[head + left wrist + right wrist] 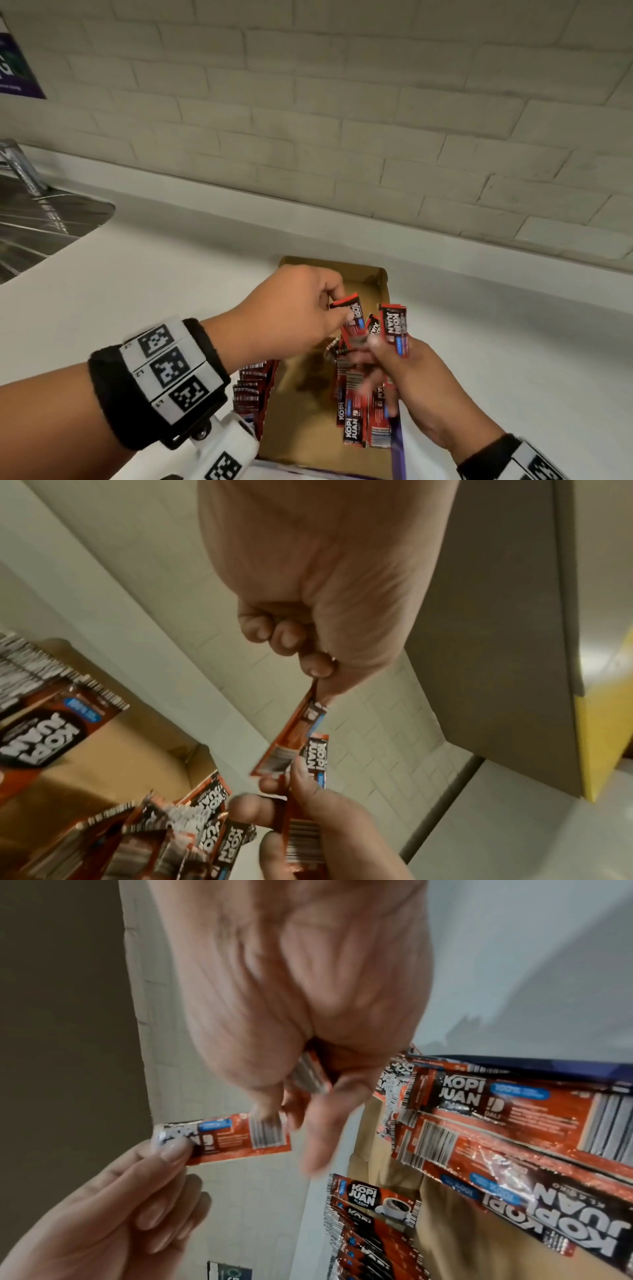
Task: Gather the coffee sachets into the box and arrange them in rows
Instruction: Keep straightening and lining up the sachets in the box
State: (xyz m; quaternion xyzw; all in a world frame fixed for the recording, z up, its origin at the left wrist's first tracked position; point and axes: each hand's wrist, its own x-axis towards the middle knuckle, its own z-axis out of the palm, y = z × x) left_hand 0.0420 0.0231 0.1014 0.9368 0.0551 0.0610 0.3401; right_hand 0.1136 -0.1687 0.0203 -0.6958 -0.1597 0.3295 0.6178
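Kitchen — steel sink (41,219), white counter (171,260), tiled wall (342,102).

The sachet (352,320) I pinch in my left hand (291,311) is red with a black panel, white lettering and a small blue patch; its back carries a white and black barcode. The sachets (395,325) in my right hand (411,383) show the same red, black, white and blue. The row of sachets (253,387) along the box's left side is red with striped barcode edges, and one face there shows a white cup. The box (301,428) is plain brown cardboard inside, with a purple outer edge. My wristband (161,380) is black, bearing white squares with black pixel markers. The counter (171,260) is white; the wall (342,102) is cream brick pattern.
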